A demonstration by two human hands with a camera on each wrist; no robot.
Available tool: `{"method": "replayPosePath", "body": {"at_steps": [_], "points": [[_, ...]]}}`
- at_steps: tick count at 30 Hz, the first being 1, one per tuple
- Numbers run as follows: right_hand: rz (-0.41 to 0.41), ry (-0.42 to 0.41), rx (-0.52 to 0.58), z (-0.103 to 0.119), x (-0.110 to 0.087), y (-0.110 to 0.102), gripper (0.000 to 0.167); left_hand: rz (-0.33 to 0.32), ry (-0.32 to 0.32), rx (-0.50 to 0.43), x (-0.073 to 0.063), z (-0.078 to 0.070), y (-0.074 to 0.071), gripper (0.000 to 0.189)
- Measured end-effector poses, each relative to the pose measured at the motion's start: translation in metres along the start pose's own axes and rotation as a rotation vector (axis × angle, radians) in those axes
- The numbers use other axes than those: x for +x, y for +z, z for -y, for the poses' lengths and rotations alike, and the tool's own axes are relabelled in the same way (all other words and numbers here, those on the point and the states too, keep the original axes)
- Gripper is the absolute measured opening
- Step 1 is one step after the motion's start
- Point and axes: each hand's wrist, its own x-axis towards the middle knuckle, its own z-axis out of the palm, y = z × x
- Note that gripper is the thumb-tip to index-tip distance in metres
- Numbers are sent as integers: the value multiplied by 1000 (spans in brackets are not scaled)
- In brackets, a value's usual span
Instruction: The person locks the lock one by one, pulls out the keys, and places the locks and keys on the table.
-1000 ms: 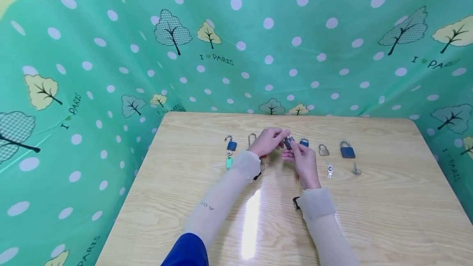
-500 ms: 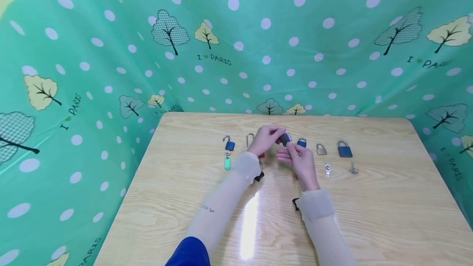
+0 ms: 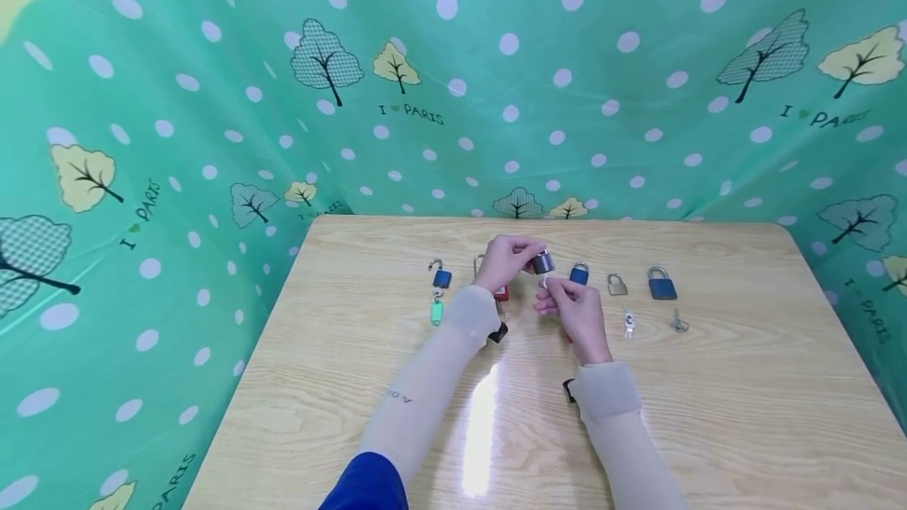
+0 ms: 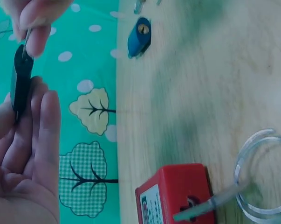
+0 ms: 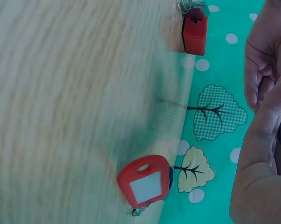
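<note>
My left hand (image 3: 507, 261) holds a dark padlock (image 3: 542, 261) above the far part of the table, its shackle pointing away. My right hand (image 3: 581, 316) pinches a small key at the padlock's underside. In the left wrist view the key (image 4: 26, 39) meets the bottom of the dark padlock (image 4: 22, 79), between the fingertips of both hands; how deep it sits is hard to tell. The right wrist view shows my right hand (image 5: 263, 154) close to my left hand (image 5: 266, 51), with padlock and key hidden there.
A red padlock (image 4: 182, 191) with a key and ring lies under my left wrist. Left of it is an unlocked blue padlock (image 3: 442, 279) with a green tag (image 3: 436, 312). Rightward lie blue padlocks (image 3: 662, 287), a brass-coloured padlock (image 3: 617, 286), loose keys (image 3: 629, 323) and a red key tag (image 5: 145, 182).
My left hand has turned the dark padlock more upright and shifted it slightly left and away. My right hand's fingertips have moved a little left and down, still at the padlock's underside.
</note>
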Motion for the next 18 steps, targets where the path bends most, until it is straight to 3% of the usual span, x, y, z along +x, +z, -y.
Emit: {"method": "replayPosePath", "body": {"at_steps": [4,9,14,18], "points": [[-6,-9,1,-4,-2,-1,33,-28,-6,40,4,-1,0,30],[-24,0,-47,-2,-4,-4,32,-23,-24,15,6,0,2,30],[-19,22,-133,-3,-7,-9,29,8,-110,1,4,7,3,29],[-18,-8,-211,-5,-6,-14,23,20,-128,52,3,8,7,28]]}}
